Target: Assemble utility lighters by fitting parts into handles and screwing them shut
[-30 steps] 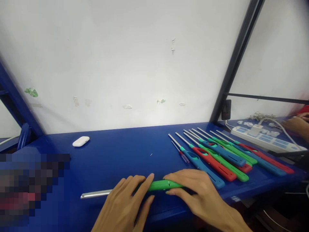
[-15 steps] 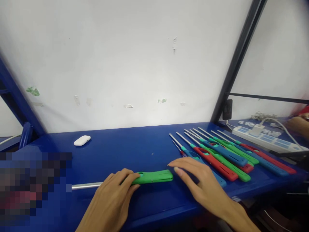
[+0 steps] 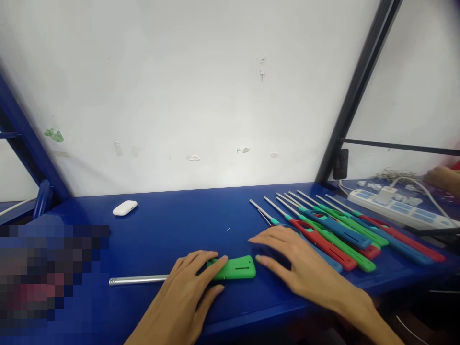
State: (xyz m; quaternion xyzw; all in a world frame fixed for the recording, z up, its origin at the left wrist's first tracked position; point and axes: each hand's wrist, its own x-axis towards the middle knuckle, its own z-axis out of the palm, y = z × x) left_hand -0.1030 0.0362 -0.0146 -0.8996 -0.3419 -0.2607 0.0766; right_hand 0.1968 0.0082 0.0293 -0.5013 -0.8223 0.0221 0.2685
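Note:
A green gas lighter [image 3: 237, 268] with a long metal barrel lies flat on the blue tabletop, its slotted side up. Over the top of its handle near the trigger opening lies my left hand [image 3: 190, 287], fingers loosely spread and thumb apart below the handle. My right hand [image 3: 294, 261] hovers just right of the handle's end, thumb and fingers apart, holding nothing. It partly covers a blue gas lighter [image 3: 325, 258], the nearest in a row of several. A red gas lighter [image 3: 332, 249] lies beside that one.
A white earbud case [image 3: 125, 208] lies at the back left, with a pixelated patch in front. At the right, a white power strip [image 3: 402, 211] with a plug and cable stands near the black frame post [image 3: 354, 96]. Another person's hand [image 3: 443, 178] shows at the far right.
The green gas lighter has turned from its narrow edge onto its flat side. My left hand has shifted right along it and its thumb has opened away. My right hand stays beside the end.

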